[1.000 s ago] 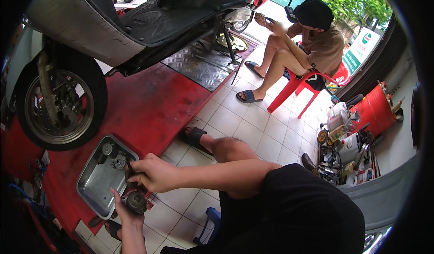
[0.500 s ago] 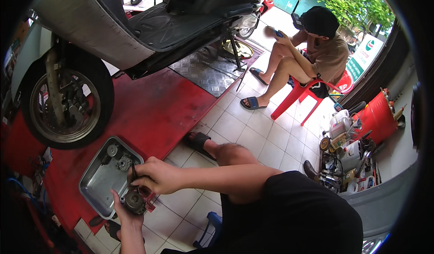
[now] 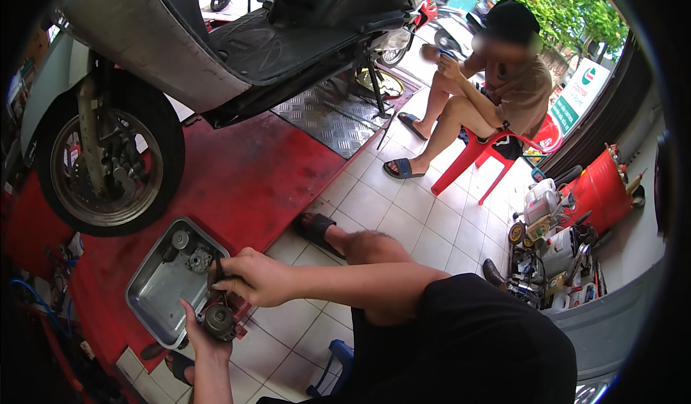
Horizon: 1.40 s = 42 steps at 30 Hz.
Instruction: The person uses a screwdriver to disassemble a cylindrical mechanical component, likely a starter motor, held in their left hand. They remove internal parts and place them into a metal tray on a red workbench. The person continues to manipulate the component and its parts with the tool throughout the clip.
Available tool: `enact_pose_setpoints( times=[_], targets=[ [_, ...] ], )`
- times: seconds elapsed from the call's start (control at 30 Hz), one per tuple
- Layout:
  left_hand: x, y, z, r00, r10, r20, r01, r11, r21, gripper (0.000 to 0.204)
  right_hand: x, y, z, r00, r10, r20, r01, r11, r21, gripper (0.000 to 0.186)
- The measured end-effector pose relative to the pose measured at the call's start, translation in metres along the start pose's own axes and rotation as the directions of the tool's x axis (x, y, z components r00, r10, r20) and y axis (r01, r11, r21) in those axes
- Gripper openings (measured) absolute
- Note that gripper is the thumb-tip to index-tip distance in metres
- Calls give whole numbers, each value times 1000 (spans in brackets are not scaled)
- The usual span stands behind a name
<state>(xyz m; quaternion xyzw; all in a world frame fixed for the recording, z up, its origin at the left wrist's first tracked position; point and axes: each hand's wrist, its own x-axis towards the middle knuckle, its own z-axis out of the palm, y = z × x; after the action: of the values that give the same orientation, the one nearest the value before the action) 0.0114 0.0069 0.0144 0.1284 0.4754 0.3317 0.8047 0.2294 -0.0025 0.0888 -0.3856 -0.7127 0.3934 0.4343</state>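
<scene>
My left hand is closed around a dark round metal part, held over the near right side of a metal tray. Just above it, my right hand pinches a dark, slender tool-like piece; its exact kind is unclear. The piece's lower end comes close to the round part, but whether they touch is hidden by my fingers. Inside the tray lie a round metal piece and a toothed, open-faced metal part. A bit of red metal shows beside the round part.
The tray rests on a red platform under a silver scooter. A co-worker sits on a red plastic chair holding something. A blue stool stands near me; bottles, tools and a red drum crowd the right wall.
The round metal part and my left hand have shifted slightly right and down. My right hand stays nearly in place, its dark piece now more upright. The co-worker's head has turned.
</scene>
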Motion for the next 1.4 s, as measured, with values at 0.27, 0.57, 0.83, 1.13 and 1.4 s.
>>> enact_pose_setpoints(
  times=[0.27,0.57,0.83,1.13,1.4],
  targets=[
    [1,-1,3,1000,4,-25,-4,1000,-2,82,0,-1,0,999,33,-18,-31,995,90,16],
    [4,-3,-1,1000,-8,-27,8,1000,-3,86,0,0,0,999,41,-22,-39,996,86,13],
    [5,-5,1,999,-8,-45,8,1000,2,87,-1,-4,1,999,33,-38,-27,989,146,9],
    [7,-7,0,1000,-9,-10,9,1000,3,85,0,2,4,999,27,-21,-25,997,79,13],
    [8,-7,-3,1000,-13,-19,13,1000,7,86,-1,1,4,1000,10,-26,-7,996,90,12]
  ],
)
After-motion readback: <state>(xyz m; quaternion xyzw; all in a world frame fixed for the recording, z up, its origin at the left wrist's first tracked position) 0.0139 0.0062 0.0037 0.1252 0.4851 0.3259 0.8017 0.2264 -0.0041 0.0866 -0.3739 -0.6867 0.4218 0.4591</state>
